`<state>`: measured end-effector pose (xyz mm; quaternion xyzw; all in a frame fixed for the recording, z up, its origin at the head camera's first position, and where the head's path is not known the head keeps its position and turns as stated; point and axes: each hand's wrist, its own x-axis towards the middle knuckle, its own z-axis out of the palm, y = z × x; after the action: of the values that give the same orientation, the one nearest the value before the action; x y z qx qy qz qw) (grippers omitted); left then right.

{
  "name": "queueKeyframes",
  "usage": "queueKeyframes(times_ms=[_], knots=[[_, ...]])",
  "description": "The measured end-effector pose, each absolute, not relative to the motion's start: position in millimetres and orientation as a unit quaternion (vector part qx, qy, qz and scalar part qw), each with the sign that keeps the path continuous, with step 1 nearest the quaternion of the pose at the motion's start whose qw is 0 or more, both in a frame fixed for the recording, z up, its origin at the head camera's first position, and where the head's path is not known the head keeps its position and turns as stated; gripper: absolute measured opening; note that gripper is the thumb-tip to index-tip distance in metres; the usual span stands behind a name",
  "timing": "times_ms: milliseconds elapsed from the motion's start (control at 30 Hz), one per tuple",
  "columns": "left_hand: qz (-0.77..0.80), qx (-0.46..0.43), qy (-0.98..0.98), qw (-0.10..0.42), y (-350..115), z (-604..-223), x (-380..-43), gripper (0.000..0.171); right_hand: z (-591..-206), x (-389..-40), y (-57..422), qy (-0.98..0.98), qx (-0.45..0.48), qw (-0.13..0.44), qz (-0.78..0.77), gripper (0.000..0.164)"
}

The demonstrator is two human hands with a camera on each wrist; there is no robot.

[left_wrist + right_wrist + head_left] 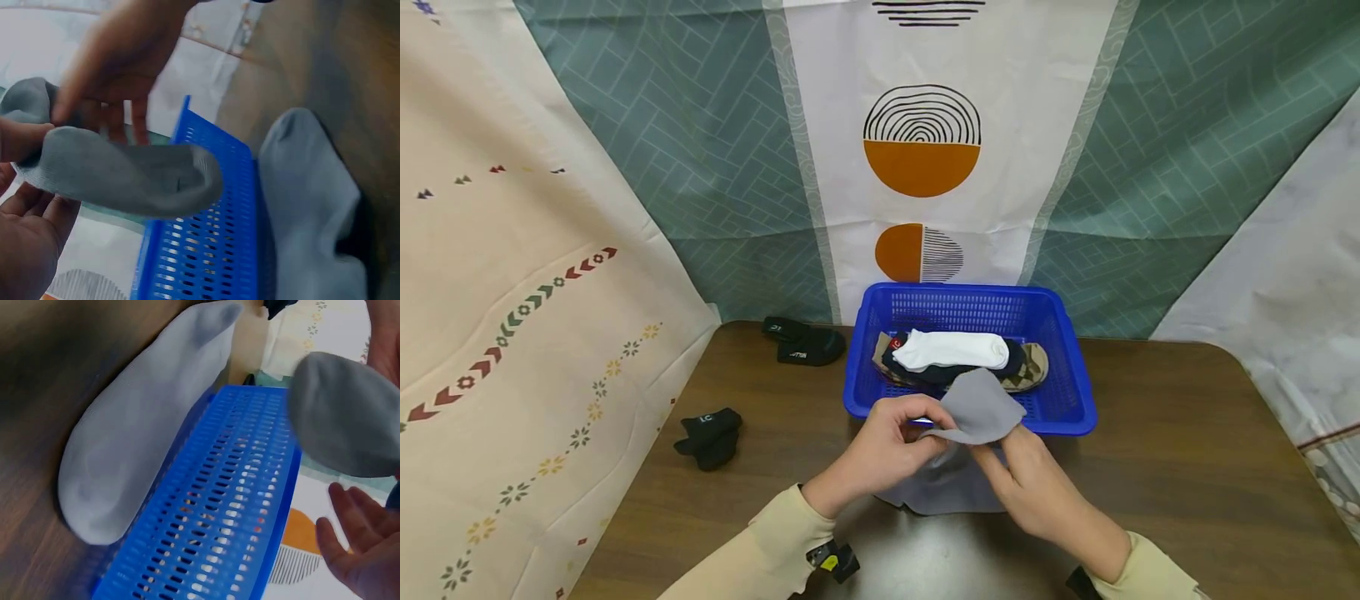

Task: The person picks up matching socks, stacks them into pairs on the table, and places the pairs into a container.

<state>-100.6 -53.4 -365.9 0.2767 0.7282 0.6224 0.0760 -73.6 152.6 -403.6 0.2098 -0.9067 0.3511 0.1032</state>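
My left hand (883,446) pinches a grey sock (981,408) near its edge, thumb on top, just in front of the blue basket. My right hand (1037,483) is at the sock's other side; in the right wrist view its fingers (350,525) are extended below the fabric. The held sock (125,175) stretches out from the left thumb in the left wrist view. A second grey sock (955,496) lies flat on the table below both hands, along the basket's near side.
The blue basket (1078,379) holds white socks (951,350), with dark and brown patterned socks (1033,367) beneath. Black socks (808,343) lie left of the basket, and another black bundle (711,437) nearer the table's left edge. Patterned cloth (715,150) hangs behind the table.
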Motion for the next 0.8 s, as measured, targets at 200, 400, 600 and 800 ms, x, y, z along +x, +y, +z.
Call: queueKeyframes(times_ms=[200,400,600,800], knots=[[0.616,0.278,0.729,0.108,-51,-386,-105,0.017,-403,-71,149,-0.897,0.228,0.097,0.365,0.028],[0.533,0.321,0.775,0.108,-48,-383,-103,0.033,-406,-70,147,-0.901,0.259,0.112,0.329,0.047],[0.509,0.345,0.773,0.153,-44,-374,-99,0.032,-406,-74,143,-0.902,0.296,0.106,0.294,0.074],[0.551,0.257,0.775,0.173,-46,-366,-101,0.048,-406,-77,146,-0.902,0.310,0.155,0.257,0.083]])
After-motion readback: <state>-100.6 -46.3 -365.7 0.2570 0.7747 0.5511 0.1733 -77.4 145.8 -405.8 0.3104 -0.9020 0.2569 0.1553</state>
